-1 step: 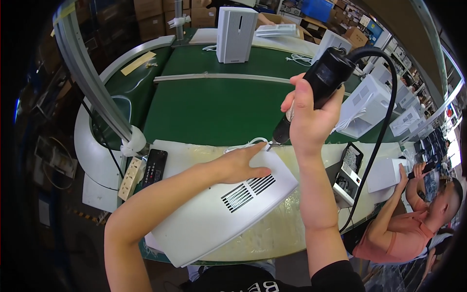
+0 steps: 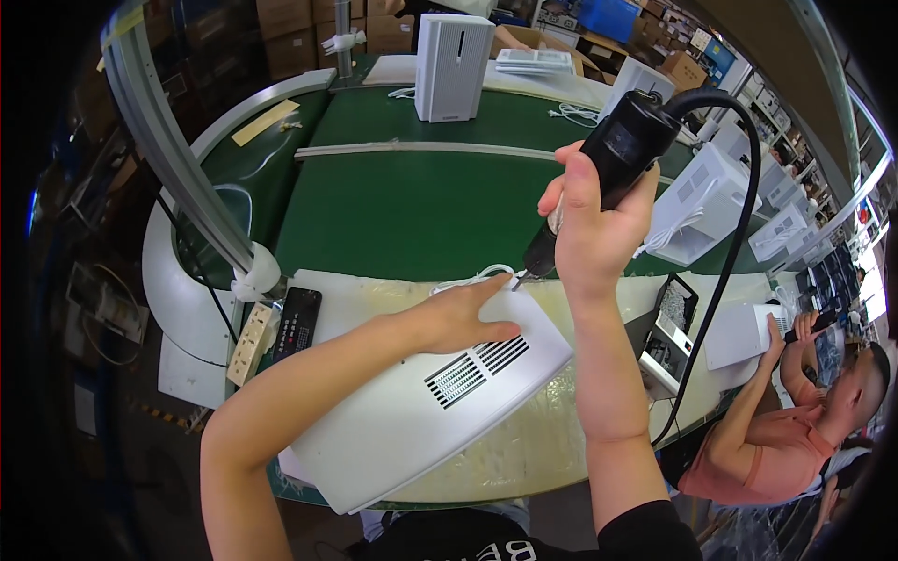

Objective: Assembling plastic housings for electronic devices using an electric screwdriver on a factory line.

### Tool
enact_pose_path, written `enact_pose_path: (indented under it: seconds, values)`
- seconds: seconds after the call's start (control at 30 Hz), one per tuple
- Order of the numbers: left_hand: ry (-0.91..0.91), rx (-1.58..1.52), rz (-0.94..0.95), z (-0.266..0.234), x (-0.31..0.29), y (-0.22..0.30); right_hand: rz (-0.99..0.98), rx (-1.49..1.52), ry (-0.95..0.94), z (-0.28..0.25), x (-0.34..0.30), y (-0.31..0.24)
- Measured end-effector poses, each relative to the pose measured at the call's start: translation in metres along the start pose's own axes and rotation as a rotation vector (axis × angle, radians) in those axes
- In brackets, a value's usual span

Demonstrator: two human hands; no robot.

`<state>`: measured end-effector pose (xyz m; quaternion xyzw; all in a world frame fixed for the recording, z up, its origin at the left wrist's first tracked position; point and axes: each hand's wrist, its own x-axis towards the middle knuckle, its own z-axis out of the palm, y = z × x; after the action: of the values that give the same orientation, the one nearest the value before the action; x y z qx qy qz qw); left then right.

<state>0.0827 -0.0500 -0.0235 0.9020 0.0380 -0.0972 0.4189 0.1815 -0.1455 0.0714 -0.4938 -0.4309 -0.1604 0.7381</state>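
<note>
My right hand (image 2: 599, 220) is closed round a black electric screwdriver (image 2: 625, 145), tilted with its bit pointing down and left. The bit meets the far corner of a white appliance housing (image 2: 402, 439), which lies flat on the bench before me. My left hand (image 2: 458, 313) rests on that housing with thumb and index finger spread, the index fingertip close beside the bit. Slotted vents (image 2: 456, 381) show in the panel just below my left thumb. A white cord (image 2: 477, 278) runs behind the housing's far edge. Whatever lies under the bit is too small to make out.
A screw box (image 2: 666, 351) stands on the bench to the right; the screwdriver's black cable (image 2: 744, 220) hangs past it. At left lie a power strip (image 2: 251, 344) and a dark remote (image 2: 297, 323). White units (image 2: 456, 70) stand across the green belt (image 2: 412, 210). A co-worker (image 2: 776, 449) works at right.
</note>
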Motion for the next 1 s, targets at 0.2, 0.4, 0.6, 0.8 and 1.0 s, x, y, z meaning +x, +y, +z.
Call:
enact_pose_path:
  seconds: [0.2, 0.4, 0.6, 0.8, 1.0]
  values:
    - [0.036, 0.008, 0.026, 0.003, -0.004, 0.001, 0.025, 0.036, 0.008, -0.005, -0.004, 0.0]
    - [0.176, 0.075, 0.108, 0.012, -0.002, -0.001, 0.012, 0.042, 0.016, -0.015, -0.001, -0.01]
    - [0.054, 0.033, -0.032, -0.008, -0.064, 0.002, -0.119, -0.243, 0.267, -0.119, -0.034, -0.069]
    - [-0.101, -0.058, -0.032, -0.016, -0.111, -0.005, -0.077, -0.632, 0.394, -0.224, -0.111, -0.065]
    - [-0.037, -0.172, -0.038, -0.01, -0.118, -0.02, -0.091, -0.628, 0.432, -0.226, -0.143, -0.059]
